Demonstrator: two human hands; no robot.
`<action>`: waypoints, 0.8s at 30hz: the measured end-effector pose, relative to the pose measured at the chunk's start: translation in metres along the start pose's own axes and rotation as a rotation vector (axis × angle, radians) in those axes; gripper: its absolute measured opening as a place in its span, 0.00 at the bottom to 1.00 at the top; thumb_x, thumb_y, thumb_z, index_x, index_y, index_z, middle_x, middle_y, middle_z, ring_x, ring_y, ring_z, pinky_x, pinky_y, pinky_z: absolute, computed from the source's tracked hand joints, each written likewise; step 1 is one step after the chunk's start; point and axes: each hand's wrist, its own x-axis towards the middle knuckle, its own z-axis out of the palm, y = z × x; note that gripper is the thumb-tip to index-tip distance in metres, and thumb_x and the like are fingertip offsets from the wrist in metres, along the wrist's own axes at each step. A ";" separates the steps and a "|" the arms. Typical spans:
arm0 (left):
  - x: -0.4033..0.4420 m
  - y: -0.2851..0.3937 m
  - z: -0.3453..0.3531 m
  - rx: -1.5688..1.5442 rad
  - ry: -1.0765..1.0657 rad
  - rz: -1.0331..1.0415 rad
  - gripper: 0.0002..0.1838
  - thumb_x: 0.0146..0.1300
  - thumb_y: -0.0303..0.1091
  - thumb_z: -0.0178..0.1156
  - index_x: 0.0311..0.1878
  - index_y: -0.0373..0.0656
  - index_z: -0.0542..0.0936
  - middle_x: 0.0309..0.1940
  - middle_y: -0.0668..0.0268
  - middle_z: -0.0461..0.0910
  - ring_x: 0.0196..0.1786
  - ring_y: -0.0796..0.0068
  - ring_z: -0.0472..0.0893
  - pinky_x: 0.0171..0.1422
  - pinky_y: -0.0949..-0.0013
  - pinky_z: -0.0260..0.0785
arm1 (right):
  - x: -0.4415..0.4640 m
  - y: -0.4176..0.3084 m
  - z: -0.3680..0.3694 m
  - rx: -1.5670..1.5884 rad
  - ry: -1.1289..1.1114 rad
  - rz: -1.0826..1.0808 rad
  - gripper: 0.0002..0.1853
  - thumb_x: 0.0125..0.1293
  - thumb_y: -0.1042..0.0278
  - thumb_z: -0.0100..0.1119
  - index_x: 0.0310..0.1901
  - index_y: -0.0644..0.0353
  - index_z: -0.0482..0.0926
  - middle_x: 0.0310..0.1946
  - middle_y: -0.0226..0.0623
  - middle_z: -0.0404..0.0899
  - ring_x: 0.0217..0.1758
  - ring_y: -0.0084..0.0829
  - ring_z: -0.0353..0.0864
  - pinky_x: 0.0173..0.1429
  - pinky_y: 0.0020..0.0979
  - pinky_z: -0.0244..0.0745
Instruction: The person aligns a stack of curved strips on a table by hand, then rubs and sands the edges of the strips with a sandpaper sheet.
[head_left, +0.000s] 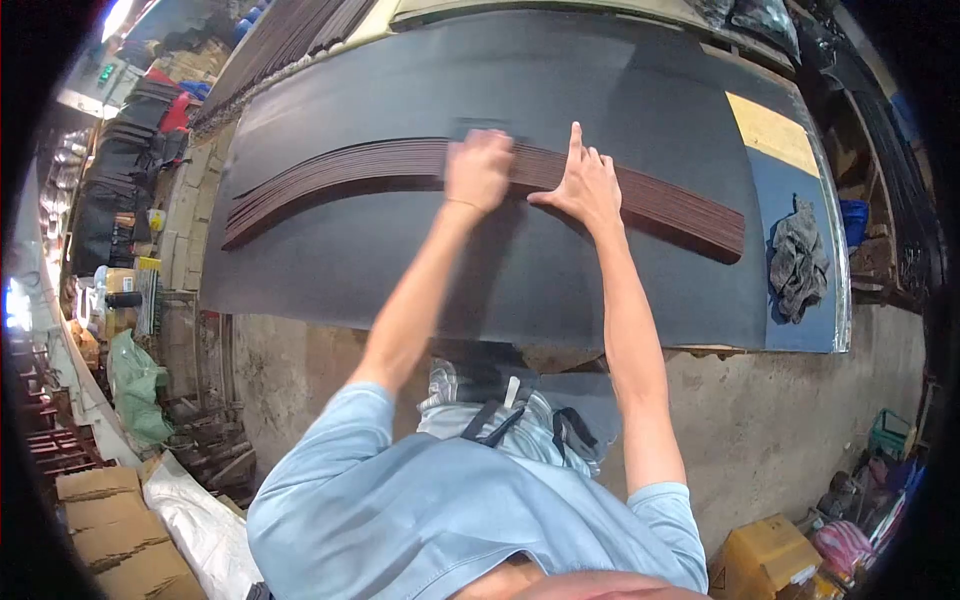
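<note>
A long, curved bundle of thin dark-brown strips [330, 172] lies across a black sheet-topped table [390, 255], its strips pressed side by side. My left hand [478, 172] is over the middle of the bundle, smeared by motion, with its fingers curled. A dark, blurred object shows at its fingers; its kind cannot be made out. Just to the right, my right hand [585, 192] rests on the bundle with thumb and index finger spread wide apart. Part of the strips is hidden beneath both hands.
A crumpled grey cloth [798, 260] lies on a blue panel at the table's right end, below a yellow sheet [772, 133]. More dark strips [290, 40] sit at the far left. Cardboard boxes [125, 530] and a box [765, 560] stand on the floor.
</note>
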 end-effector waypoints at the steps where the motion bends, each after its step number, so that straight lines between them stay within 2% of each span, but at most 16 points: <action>1: 0.001 0.035 0.017 0.009 0.018 0.081 0.19 0.74 0.38 0.50 0.63 0.46 0.80 0.68 0.61 0.78 0.73 0.55 0.72 0.74 0.40 0.62 | 0.007 0.006 0.009 0.000 0.006 -0.005 0.77 0.39 0.28 0.81 0.80 0.73 0.48 0.54 0.50 0.83 0.61 0.44 0.81 0.70 0.42 0.70; 2: -0.003 0.055 0.061 0.059 0.213 0.164 0.19 0.74 0.38 0.50 0.64 0.48 0.80 0.69 0.64 0.77 0.74 0.56 0.70 0.77 0.38 0.58 | 0.011 0.018 0.027 -0.018 0.040 -0.025 0.78 0.38 0.27 0.81 0.80 0.73 0.48 0.53 0.50 0.83 0.60 0.45 0.81 0.70 0.42 0.70; 4: -0.008 0.053 0.057 -0.031 0.266 0.126 0.20 0.73 0.39 0.52 0.65 0.51 0.80 0.70 0.67 0.76 0.75 0.57 0.70 0.76 0.37 0.58 | 0.007 0.015 0.022 -0.034 0.066 -0.057 0.79 0.38 0.27 0.81 0.80 0.73 0.47 0.53 0.50 0.83 0.60 0.45 0.81 0.71 0.42 0.70; 6: -0.015 0.014 0.027 0.091 0.075 0.160 0.19 0.74 0.40 0.51 0.65 0.53 0.80 0.70 0.70 0.76 0.74 0.58 0.71 0.73 0.35 0.60 | 0.002 0.006 0.007 0.038 0.048 -0.036 0.78 0.38 0.28 0.81 0.80 0.73 0.47 0.53 0.50 0.83 0.59 0.44 0.81 0.70 0.41 0.70; 8: -0.009 -0.044 0.002 0.134 -0.009 -0.135 0.18 0.77 0.40 0.48 0.64 0.54 0.80 0.69 0.72 0.77 0.73 0.61 0.71 0.68 0.35 0.63 | 0.000 -0.001 -0.002 0.025 -0.017 -0.007 0.79 0.38 0.27 0.81 0.80 0.73 0.47 0.53 0.50 0.83 0.59 0.44 0.81 0.70 0.41 0.70; 9: -0.008 -0.097 0.033 0.301 0.232 -0.120 0.17 0.78 0.40 0.47 0.61 0.53 0.81 0.66 0.73 0.79 0.70 0.59 0.73 0.64 0.35 0.66 | 0.002 -0.002 -0.003 0.016 -0.020 -0.009 0.78 0.38 0.27 0.80 0.80 0.73 0.47 0.53 0.50 0.83 0.58 0.43 0.81 0.70 0.41 0.70; 10: -0.004 -0.096 0.044 0.259 0.395 -0.117 0.17 0.78 0.40 0.46 0.57 0.50 0.82 0.62 0.69 0.81 0.65 0.54 0.76 0.60 0.38 0.68 | 0.001 0.000 -0.002 0.011 -0.032 -0.010 0.78 0.39 0.26 0.80 0.80 0.74 0.47 0.54 0.50 0.83 0.58 0.43 0.81 0.70 0.41 0.70; 12: 0.011 -0.051 0.034 0.250 0.197 -0.125 0.17 0.77 0.40 0.46 0.54 0.47 0.83 0.59 0.63 0.83 0.63 0.48 0.77 0.60 0.40 0.68 | -0.001 0.004 0.010 0.013 0.022 -0.026 0.79 0.37 0.25 0.80 0.80 0.74 0.47 0.53 0.49 0.83 0.58 0.43 0.81 0.71 0.41 0.70; 13: 0.013 -0.010 0.030 0.133 0.126 -0.056 0.16 0.76 0.39 0.48 0.52 0.44 0.83 0.54 0.58 0.84 0.61 0.44 0.77 0.61 0.42 0.68 | 0.000 0.005 0.008 0.019 0.054 -0.042 0.77 0.40 0.26 0.79 0.79 0.74 0.49 0.52 0.49 0.84 0.57 0.43 0.82 0.69 0.41 0.72; 15: 0.004 0.038 0.076 0.089 0.308 0.136 0.21 0.76 0.42 0.51 0.62 0.42 0.81 0.66 0.56 0.79 0.72 0.42 0.72 0.74 0.43 0.63 | 0.013 0.022 0.039 -0.015 0.130 -0.070 0.70 0.46 0.32 0.77 0.79 0.75 0.51 0.51 0.49 0.84 0.57 0.44 0.83 0.68 0.42 0.72; 16: -0.002 0.047 0.076 -0.003 0.262 0.082 0.23 0.77 0.44 0.51 0.67 0.44 0.79 0.71 0.56 0.76 0.77 0.42 0.67 0.80 0.43 0.56 | 0.012 0.023 0.039 -0.023 0.120 -0.067 0.70 0.46 0.32 0.77 0.79 0.75 0.51 0.51 0.49 0.84 0.57 0.44 0.83 0.68 0.42 0.72; 18: -0.003 0.042 0.067 -0.111 0.249 0.106 0.22 0.77 0.43 0.52 0.66 0.44 0.80 0.70 0.57 0.76 0.76 0.42 0.67 0.80 0.43 0.57 | 0.011 0.024 0.035 -0.079 0.116 -0.110 0.68 0.49 0.37 0.76 0.79 0.76 0.50 0.53 0.49 0.84 0.57 0.44 0.82 0.69 0.43 0.71; 19: -0.003 0.037 0.063 -0.078 0.216 0.134 0.22 0.77 0.43 0.52 0.67 0.44 0.80 0.70 0.58 0.76 0.77 0.43 0.66 0.80 0.44 0.57 | 0.006 0.021 0.024 -0.040 0.086 -0.131 0.71 0.48 0.33 0.77 0.80 0.74 0.47 0.56 0.50 0.82 0.60 0.45 0.81 0.72 0.43 0.69; 22: -0.004 0.008 0.055 0.061 0.216 -0.016 0.21 0.78 0.43 0.51 0.65 0.45 0.81 0.71 0.61 0.76 0.76 0.44 0.67 0.79 0.43 0.57 | -0.014 0.033 -0.005 -0.083 0.061 -0.059 0.75 0.46 0.29 0.77 0.81 0.71 0.44 0.58 0.50 0.81 0.63 0.46 0.80 0.75 0.44 0.66; 23: -0.007 -0.004 0.059 0.045 0.271 -0.040 0.21 0.78 0.43 0.51 0.65 0.45 0.81 0.70 0.61 0.77 0.75 0.44 0.68 0.79 0.42 0.57 | -0.022 0.048 -0.004 -0.020 0.089 -0.039 0.79 0.42 0.25 0.78 0.81 0.69 0.40 0.58 0.60 0.78 0.64 0.49 0.78 0.76 0.45 0.65; 24: -0.007 -0.008 0.066 0.028 0.323 -0.065 0.21 0.78 0.43 0.50 0.64 0.45 0.82 0.69 0.60 0.77 0.74 0.44 0.69 0.79 0.42 0.58 | -0.023 0.052 -0.010 -0.032 0.090 -0.026 0.79 0.42 0.25 0.78 0.81 0.69 0.40 0.58 0.60 0.78 0.64 0.49 0.78 0.76 0.45 0.65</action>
